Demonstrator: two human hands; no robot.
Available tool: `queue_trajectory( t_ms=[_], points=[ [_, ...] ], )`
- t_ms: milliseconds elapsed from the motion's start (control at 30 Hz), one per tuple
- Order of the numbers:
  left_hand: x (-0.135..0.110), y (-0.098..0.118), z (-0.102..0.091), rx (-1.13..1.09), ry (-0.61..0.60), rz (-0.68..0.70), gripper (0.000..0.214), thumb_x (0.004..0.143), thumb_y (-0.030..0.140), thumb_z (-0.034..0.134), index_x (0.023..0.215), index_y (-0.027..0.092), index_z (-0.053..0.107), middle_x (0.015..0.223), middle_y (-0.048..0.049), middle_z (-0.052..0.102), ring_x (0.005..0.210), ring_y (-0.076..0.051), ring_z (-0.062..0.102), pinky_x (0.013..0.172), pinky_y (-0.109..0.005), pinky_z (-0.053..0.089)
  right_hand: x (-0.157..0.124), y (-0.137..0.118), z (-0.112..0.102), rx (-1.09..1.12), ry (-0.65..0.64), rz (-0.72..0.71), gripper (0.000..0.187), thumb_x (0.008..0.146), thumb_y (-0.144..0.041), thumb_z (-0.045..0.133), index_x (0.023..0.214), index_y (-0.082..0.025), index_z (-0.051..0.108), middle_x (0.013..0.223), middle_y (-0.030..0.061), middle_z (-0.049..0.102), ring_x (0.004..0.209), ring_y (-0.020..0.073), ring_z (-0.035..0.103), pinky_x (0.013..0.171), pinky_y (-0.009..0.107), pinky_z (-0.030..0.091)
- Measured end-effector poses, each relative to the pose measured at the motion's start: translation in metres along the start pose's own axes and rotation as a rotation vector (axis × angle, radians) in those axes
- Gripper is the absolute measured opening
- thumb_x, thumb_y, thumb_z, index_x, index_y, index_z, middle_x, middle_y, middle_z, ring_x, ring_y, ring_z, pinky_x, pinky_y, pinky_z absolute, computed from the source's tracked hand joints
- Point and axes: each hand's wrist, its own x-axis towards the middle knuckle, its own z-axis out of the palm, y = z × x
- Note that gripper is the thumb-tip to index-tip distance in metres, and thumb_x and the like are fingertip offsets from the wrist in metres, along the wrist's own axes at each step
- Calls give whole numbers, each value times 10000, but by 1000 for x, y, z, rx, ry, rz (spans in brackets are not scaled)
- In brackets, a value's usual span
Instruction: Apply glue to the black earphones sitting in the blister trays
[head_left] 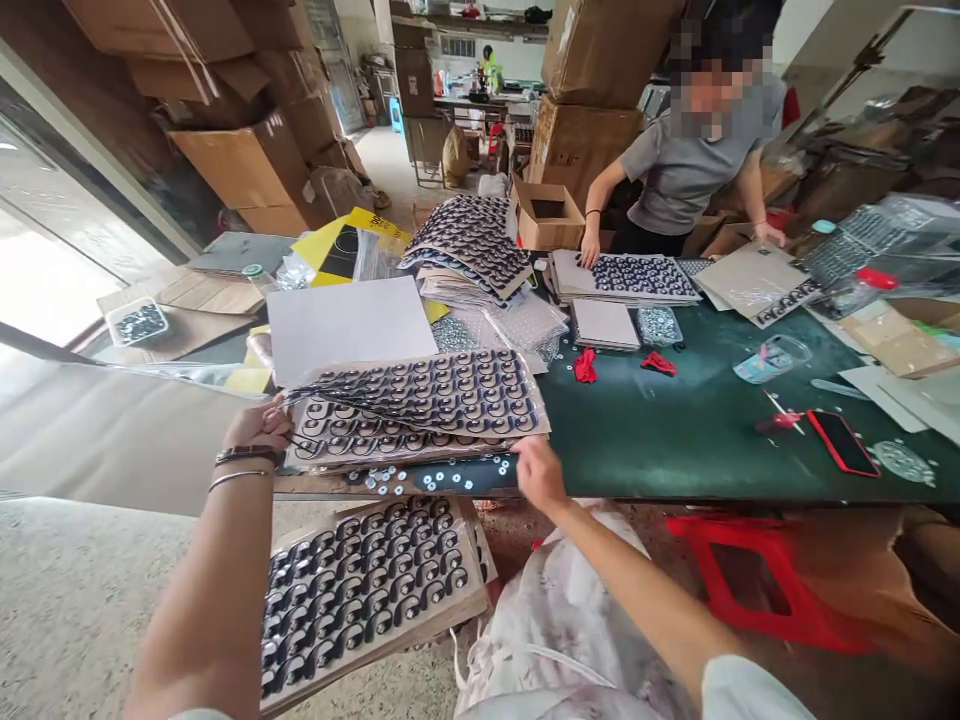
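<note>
My left hand [259, 428] is closed on the left edge of a cardboard sheet [480, 395] that carries rows of dark ring-shaped parts under clear film. That edge is lifted and bent, with similar sheets [360, 443] lying beneath it. At the sheet's near right corner, my right hand [538, 474] has its fingers curled in a pinch on the edge; the fingertips are partly hidden. A plain white sheet [349, 325] lies just behind. Small round washers [397, 480] are scattered along the table's front edge, between my hands.
Below the table edge, another stack of filled sheets [367, 590] stands at left, and a red plastic stool [750, 580] at right. Across the green table [637, 440], a person [690, 170] handles similar sheets. A red phone [841, 443] lies at right. Cardboard boxes [232, 165] are piled behind.
</note>
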Motion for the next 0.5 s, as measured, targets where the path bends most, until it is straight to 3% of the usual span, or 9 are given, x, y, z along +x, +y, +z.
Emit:
queue_trajectory(
  t_ms=[67, 167, 267, 333, 500],
  points=[
    [0, 2, 4, -3, 2, 18, 331, 934, 335, 578, 1202, 143, 552, 1174, -92, 591, 996, -203, 616, 840, -400, 553, -1, -24, 32, -13, -245, -210, 310, 904, -177, 485, 1144, -243, 669, 1222, 63, 653, 1213, 198, 538, 1094, 362, 387],
    [0, 9, 15, -9, -11, 50, 317, 934, 331, 579, 1186, 141, 558, 1148, -86, 599, 966, -193, 622, 815, -381, 560, 33, -48, 67, -43, -458, -352, 462, 903, -297, 550, 1364, -309, 514, 1453, -1, 501, 1361, 183, 416, 1154, 359, 306],
    [-1, 22, 27, -6, -29, 80, 292, 935, 314, 579, 1166, 137, 565, 1110, -77, 609, 925, -176, 628, 782, -354, 566, 73, -45, 73, -61, -499, -242, 582, 915, -486, 517, 1455, -314, 385, 1483, 45, 465, 1337, 273, 457, 1082, 473, 383],
    [-4, 32, 35, 0, -39, 96, 269, 937, 305, 578, 1143, 132, 572, 1066, -67, 617, 875, -158, 631, 740, -324, 569, 87, -30, 64, -45, -483, -115, 592, 913, -579, 472, 1431, -299, 428, 1412, 81, 542, 1276, 327, 516, 1015, 525, 428],
    [-23, 51, 59, -1, -82, 95, 185, 945, 277, 569, 1027, 113, 586, 857, -11, 603, 635, -78, 569, 534, -193, 503, 83, 1, 43, 139, -384, 123, 410, 898, -552, 546, 1199, -288, 631, 1215, 45, 684, 1231, 294, 555, 1009, 421, 444]
  ],
)
